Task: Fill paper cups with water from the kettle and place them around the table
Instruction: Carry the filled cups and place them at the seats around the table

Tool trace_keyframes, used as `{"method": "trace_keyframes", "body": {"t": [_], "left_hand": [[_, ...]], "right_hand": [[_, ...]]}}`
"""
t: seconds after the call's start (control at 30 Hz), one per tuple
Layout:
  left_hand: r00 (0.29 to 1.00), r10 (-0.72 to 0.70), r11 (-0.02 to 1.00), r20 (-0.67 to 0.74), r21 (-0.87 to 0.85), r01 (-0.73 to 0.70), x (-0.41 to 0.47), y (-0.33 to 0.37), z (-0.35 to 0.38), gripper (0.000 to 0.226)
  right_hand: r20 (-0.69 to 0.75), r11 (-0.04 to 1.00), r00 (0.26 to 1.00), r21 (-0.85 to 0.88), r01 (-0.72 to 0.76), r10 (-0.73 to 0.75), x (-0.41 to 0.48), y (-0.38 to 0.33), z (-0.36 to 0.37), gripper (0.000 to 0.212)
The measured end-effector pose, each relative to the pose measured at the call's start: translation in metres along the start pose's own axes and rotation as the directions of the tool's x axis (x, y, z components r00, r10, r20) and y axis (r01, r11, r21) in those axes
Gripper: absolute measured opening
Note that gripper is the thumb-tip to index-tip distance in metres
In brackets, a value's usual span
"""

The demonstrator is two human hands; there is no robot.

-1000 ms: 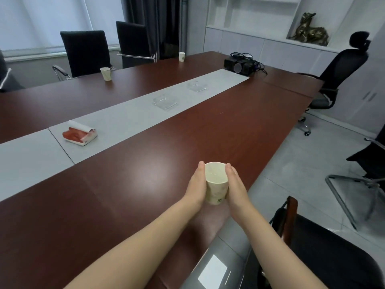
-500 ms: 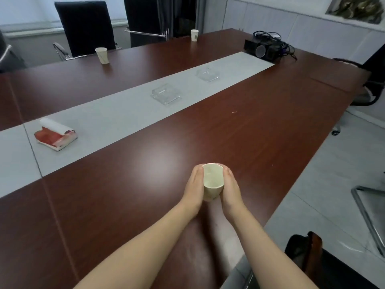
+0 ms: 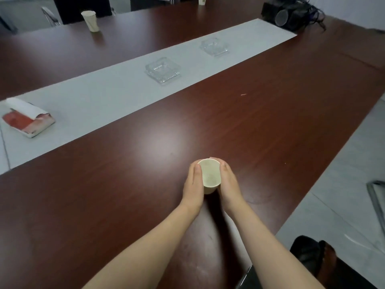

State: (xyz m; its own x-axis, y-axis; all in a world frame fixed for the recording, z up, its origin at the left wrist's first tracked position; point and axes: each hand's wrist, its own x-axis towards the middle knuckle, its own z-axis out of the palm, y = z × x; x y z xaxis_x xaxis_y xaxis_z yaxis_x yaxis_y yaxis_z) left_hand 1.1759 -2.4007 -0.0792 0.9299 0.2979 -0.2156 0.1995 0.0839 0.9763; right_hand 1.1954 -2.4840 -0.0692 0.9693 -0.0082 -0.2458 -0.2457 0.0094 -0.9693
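A cream paper cup (image 3: 209,175) stands upright on the dark wooden table (image 3: 125,184), near its right edge. My left hand (image 3: 194,185) holds the cup's left side and my right hand (image 3: 228,184) holds its right side, fingers curled round the far wall. A second paper cup (image 3: 91,20) stands at the table's far left side. Part of a third cup (image 3: 202,0) shows at the top edge. No kettle is in view.
A grey runner (image 3: 104,97) crosses the table with two glass ashtrays (image 3: 163,69) (image 3: 214,46) and a red-and-white tissue pack (image 3: 27,117) on it. A black projector with cables (image 3: 285,12) sits far right. A black chair (image 3: 325,265) stands at the lower right.
Both hands have carried the cup forward, further in from the table's near edge. The view has tilted downward, so the chairs and shelves have left the frame.
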Motion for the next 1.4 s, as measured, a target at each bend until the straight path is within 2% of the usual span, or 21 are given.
{"method": "trace_keyframes", "body": {"t": [0.2,0.4,0.53,0.6,0.7,0.87,1.03,1.23,1.4], "left_hand": [[1.000,-0.006,1.000,-0.010,0.024,0.006,-0.001,-0.006,-0.001,0.031],[0.997,-0.069,0.996,-0.023,0.056,0.071,-0.003,-0.004,-0.001,0.031],[0.995,-0.091,0.990,-0.031,0.107,0.094,-0.011,0.002,-0.003,0.055],[0.993,-0.113,0.985,-0.040,0.128,0.117,-0.017,0.007,-0.006,0.050],[0.987,-0.150,0.975,-0.065,0.154,0.158,-0.030,0.020,-0.013,0.037],[0.980,-0.184,0.963,-0.081,0.185,0.196,-0.056,0.042,-0.030,0.042],[0.977,-0.173,0.970,-0.127,0.149,0.191,-0.096,0.059,-0.059,0.045],[0.971,-0.108,0.988,-0.212,0.082,0.128,-0.162,0.078,-0.114,0.038],[0.938,-0.077,0.997,-0.337,0.002,0.083,-0.237,0.086,-0.182,0.038]], "right_hand": [[0.025,0.998,1.000,-0.055,-0.011,0.012,0.000,0.008,-0.003,0.029],[0.055,0.991,0.993,-0.088,-0.104,0.109,0.001,0.003,-0.008,0.037],[0.071,0.980,0.981,-0.098,-0.174,0.181,0.002,0.001,-0.012,0.046],[0.080,0.977,0.977,-0.098,-0.191,0.199,0.001,0.001,-0.016,0.055],[0.088,0.965,0.967,-0.134,-0.227,0.239,-0.006,-0.004,-0.020,0.049],[0.073,0.951,0.974,-0.242,-0.192,0.215,-0.022,-0.012,-0.033,0.057],[0.053,0.902,0.953,-0.342,-0.263,0.298,-0.050,-0.028,-0.045,0.058],[0.110,0.894,0.954,-0.392,-0.218,0.281,-0.108,-0.054,-0.017,0.055],[0.280,0.937,0.945,-0.343,-0.067,0.170,-0.192,-0.066,0.052,0.049]]}}
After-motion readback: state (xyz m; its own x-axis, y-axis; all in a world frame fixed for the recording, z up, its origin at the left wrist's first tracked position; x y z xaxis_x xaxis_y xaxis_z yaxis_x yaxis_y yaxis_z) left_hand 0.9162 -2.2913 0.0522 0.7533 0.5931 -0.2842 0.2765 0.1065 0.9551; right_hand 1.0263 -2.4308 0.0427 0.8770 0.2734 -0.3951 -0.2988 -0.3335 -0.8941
